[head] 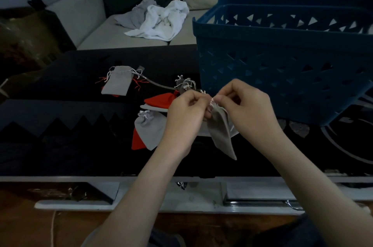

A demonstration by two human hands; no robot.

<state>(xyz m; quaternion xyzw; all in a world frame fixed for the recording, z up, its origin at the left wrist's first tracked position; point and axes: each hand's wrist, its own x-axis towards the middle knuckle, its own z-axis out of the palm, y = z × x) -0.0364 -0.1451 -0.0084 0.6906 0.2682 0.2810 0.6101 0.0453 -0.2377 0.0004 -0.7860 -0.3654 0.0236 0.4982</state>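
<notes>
Spare pouches [117, 83] lie left on the counter [60, 117]. The left grip [186, 109] pinches one side of the pouch [221, 131] mouth, held above the counter. The right grip [246, 109] pinches the other side, near the basket [282, 65]. Pulling both sides evenly should keep the cord from snagging.

Left hand [186, 110] and right hand [245, 109] pinching gathered mouth of grey drawstring pouch [221, 131], pouch hanging above dark table [60, 125], grey and red pouches [149, 123] just left, blue basket [282, 77] behind, white cloth [161, 20] on sofa
</notes>
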